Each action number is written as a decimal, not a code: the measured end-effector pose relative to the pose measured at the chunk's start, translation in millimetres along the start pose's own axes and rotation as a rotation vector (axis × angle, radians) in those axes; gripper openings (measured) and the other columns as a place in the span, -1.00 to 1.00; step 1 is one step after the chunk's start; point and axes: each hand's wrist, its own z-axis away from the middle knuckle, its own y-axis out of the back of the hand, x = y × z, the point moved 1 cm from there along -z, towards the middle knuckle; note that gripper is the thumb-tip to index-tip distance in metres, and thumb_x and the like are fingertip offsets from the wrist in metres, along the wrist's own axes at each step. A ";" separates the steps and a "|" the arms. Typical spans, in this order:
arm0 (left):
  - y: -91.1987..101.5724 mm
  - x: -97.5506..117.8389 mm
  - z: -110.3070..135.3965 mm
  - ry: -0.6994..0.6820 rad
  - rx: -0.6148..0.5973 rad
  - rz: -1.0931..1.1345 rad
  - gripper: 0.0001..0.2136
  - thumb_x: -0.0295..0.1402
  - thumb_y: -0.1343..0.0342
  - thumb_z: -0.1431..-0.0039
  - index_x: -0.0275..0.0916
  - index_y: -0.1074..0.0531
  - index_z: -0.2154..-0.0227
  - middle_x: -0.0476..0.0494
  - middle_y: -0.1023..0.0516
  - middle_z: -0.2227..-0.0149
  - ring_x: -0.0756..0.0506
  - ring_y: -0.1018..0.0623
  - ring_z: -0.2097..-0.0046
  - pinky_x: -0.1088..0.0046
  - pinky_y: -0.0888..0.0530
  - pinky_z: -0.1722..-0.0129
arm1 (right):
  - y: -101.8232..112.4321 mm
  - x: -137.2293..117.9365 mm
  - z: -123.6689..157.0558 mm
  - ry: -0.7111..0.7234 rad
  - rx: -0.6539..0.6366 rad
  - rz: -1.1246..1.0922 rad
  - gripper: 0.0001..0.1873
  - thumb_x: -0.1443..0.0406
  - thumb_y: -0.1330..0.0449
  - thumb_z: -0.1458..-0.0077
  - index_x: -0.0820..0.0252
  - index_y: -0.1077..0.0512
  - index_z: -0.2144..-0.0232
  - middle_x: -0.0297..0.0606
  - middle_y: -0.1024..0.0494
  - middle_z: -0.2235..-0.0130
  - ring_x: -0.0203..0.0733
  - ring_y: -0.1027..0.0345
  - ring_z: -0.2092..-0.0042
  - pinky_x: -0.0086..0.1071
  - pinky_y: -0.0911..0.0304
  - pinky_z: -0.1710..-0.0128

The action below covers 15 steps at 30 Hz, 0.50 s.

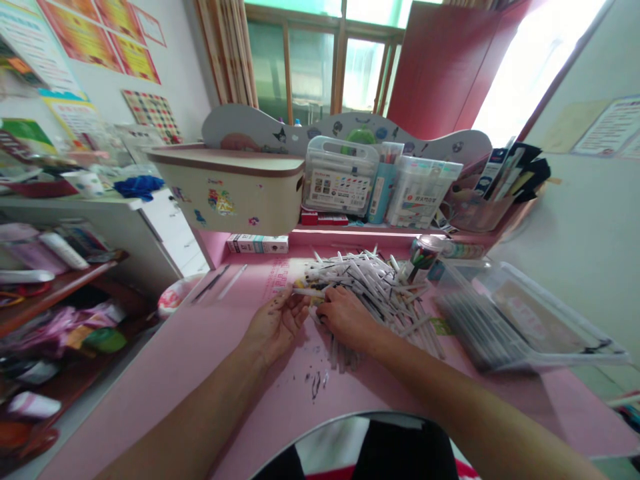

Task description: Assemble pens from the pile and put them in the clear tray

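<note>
1. The left hand (284, 319) was half curled, palm turned up, its thumb and forefinger seeming to pinch one end of a white pen (309, 292). So light a pinch could have let the pen slip or roll.
2. The right hand (349, 319) was curled palm-down against the pen's other end; whether it gripped anything, the fingers hid. Pulling unevenly from there could have jerked the pen loose.
3. Just beyond, touching that hand, the heap of pens (373, 273) lay crisscrossed. A nudge from the knuckles could have set it sliding.
4. Dark marks (315, 385) spotted the pink desk (200, 373) near the wrists; if they were wet ink, a dragging forearm could have smeared them.
5. Farther right, the clear plastic box (543, 313) stood near the right forearm, where a wide elbow swing could have knocked it.
</note>
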 end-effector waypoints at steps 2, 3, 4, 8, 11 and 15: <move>0.8 -0.8 0.0 -0.001 0.004 -0.010 -0.75 -0.52 0.05 -0.37 -0.37 -0.47 0.40 -0.15 -0.59 0.54 0.00 -0.60 0.55 0.58 -0.59 0.55 | 0.6 -1.6 -0.4 -0.001 0.000 -0.007 -0.84 0.37 -0.19 -0.19 0.21 -0.59 0.36 -0.10 -0.52 0.22 -0.06 -0.32 0.16 -0.26 -0.17 0.17; 1.1 -1.2 0.1 -0.001 0.007 -0.015 -0.75 -0.52 0.05 -0.37 -0.37 -0.48 0.40 -0.15 -0.59 0.54 -0.01 -0.60 0.55 0.57 -0.59 0.55 | 1.5 -2.0 0.0 0.001 0.002 -0.021 -0.86 0.37 -0.20 -0.18 0.22 -0.58 0.35 -0.10 -0.51 0.22 -0.07 -0.32 0.15 -0.27 -0.17 0.16; 1.3 -1.7 0.4 -0.002 0.011 -0.018 -0.75 -0.53 0.04 -0.37 -0.36 -0.48 0.40 -0.15 -0.60 0.54 -0.01 -0.61 0.55 0.57 -0.59 0.55 | 2.7 -1.9 1.0 0.003 0.003 -0.049 -0.89 0.38 -0.22 -0.16 0.23 -0.57 0.35 -0.11 -0.51 0.21 -0.08 -0.32 0.15 -0.28 -0.17 0.16; -0.5 -2.2 3.2 -0.031 0.001 -0.038 -0.80 -0.54 0.00 -0.34 -0.35 -0.49 0.37 -0.16 -0.62 0.49 -0.03 -0.63 0.51 0.56 -0.60 0.54 | 10.3 4.9 9.1 -0.066 0.031 -0.372 -0.87 0.49 -0.22 0.01 0.23 -0.49 0.39 -0.25 -0.50 0.33 -0.21 -0.30 0.27 -0.35 -0.17 0.23; -4.3 -2.5 7.2 -0.046 -0.021 -0.065 -0.83 -0.55 -0.02 -0.33 -0.35 -0.49 0.34 -0.19 -0.65 0.44 -0.05 -0.66 0.46 0.55 -0.62 0.49 | 16.8 13.5 18.1 -0.219 0.142 -0.824 -0.88 0.46 -0.16 0.04 0.18 -0.40 0.41 -0.40 -0.41 0.45 -0.32 -0.23 0.40 -0.43 -0.15 0.37; -8.2 -5.9 10.2 -0.034 -0.028 -0.089 -0.87 -0.55 -0.04 -0.32 -0.36 -0.47 0.30 -0.23 -0.68 0.39 -0.05 -0.67 0.43 0.56 -0.62 0.46 | 19.8 17.9 26.1 -0.332 0.333 -1.250 -0.85 0.30 -0.23 0.07 0.15 -0.34 0.38 -0.43 -0.38 0.42 -0.34 -0.24 0.42 -0.45 -0.18 0.41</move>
